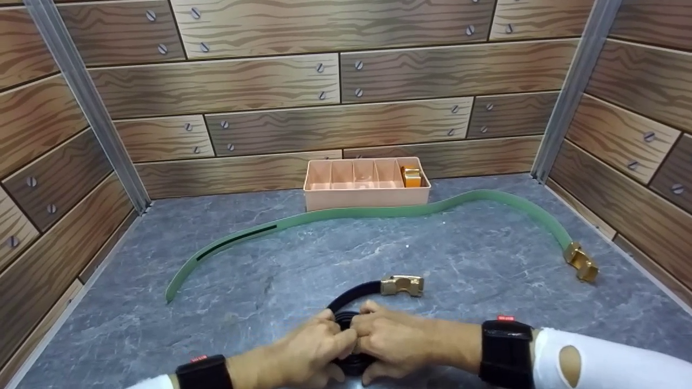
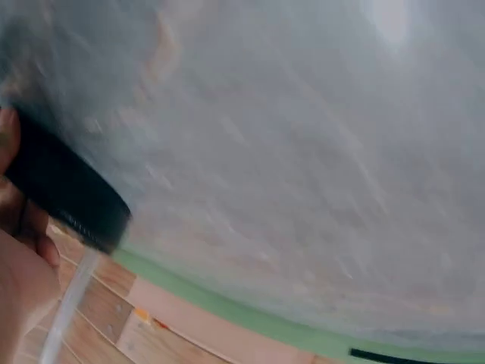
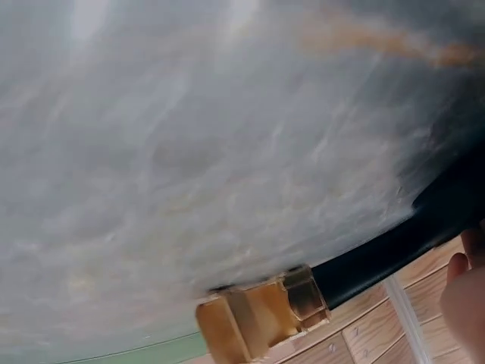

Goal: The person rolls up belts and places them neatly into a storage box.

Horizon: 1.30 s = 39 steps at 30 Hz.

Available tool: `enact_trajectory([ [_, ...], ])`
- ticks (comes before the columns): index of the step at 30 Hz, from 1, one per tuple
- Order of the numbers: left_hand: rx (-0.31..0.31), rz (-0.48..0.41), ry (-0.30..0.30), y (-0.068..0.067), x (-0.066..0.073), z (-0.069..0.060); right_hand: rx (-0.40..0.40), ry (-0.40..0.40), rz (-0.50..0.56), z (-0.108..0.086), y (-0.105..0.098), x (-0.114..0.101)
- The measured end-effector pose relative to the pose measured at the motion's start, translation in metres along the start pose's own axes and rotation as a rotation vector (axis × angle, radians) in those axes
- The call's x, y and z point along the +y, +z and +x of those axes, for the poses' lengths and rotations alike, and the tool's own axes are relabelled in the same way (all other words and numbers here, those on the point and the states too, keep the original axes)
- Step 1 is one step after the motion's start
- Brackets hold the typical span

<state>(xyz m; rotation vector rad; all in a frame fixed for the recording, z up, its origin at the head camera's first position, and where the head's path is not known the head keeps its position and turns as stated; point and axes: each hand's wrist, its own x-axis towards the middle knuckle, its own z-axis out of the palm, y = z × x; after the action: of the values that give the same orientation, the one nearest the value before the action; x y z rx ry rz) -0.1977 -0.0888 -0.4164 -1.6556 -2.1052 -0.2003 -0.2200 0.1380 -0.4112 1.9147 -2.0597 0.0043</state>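
Observation:
A black belt [image 1: 354, 366] is wound into a coil at the front middle of the table, between both hands. Its free end curves up and right to a gold buckle [image 1: 402, 285], also large in the right wrist view [image 3: 254, 315]. The left hand [image 1: 311, 348] grips the coil from the left, its fingers bent over the edge. From the right, the right hand [image 1: 392, 340] holds the same coil with curled fingers. The two hands meet over the coil and hide part of it. In the left wrist view the coil's edge [image 2: 68, 186] shows beside the fingers.
A green belt [image 1: 373, 210] with a black stripe lies in a long curve across the table, its gold buckle [image 1: 581, 263] at the right. Behind it stands a pink divided box [image 1: 367, 197] with an orange and gold item [image 1: 412, 177] in its right compartment. Wood-patterned walls enclose the table.

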Motion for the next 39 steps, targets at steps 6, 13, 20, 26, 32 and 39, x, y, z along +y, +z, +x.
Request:
enact_trajectory([
  [6, -0.024, -0.027, 0.028, -0.001, -0.004, 0.001, 0.017, -0.009, 0.053, -0.004, -0.001, 0.002],
  [13, 0.015, -0.020, 0.047, 0.002, -0.001, 0.003, 0.002, -0.009, 0.007, -0.006, -0.004, 0.001],
  [20, 0.038, 0.021, 0.021, 0.006, 0.005, 0.006, 0.052, -0.009, -0.004, -0.006, 0.000, -0.002],
  [26, -0.126, 0.048, 0.086, -0.005, -0.005, 0.005, -0.020, -0.014, 0.008, -0.007, -0.006, 0.002],
  [32, 0.025, 0.002, 0.061, 0.006, 0.003, 0.010, -0.023, 0.046, -0.010, -0.006, -0.006, -0.003],
  [39, -0.053, -0.027, 0.065, -0.003, -0.006, 0.011, -0.057, 0.056, 0.068, -0.009, -0.007, -0.002],
])
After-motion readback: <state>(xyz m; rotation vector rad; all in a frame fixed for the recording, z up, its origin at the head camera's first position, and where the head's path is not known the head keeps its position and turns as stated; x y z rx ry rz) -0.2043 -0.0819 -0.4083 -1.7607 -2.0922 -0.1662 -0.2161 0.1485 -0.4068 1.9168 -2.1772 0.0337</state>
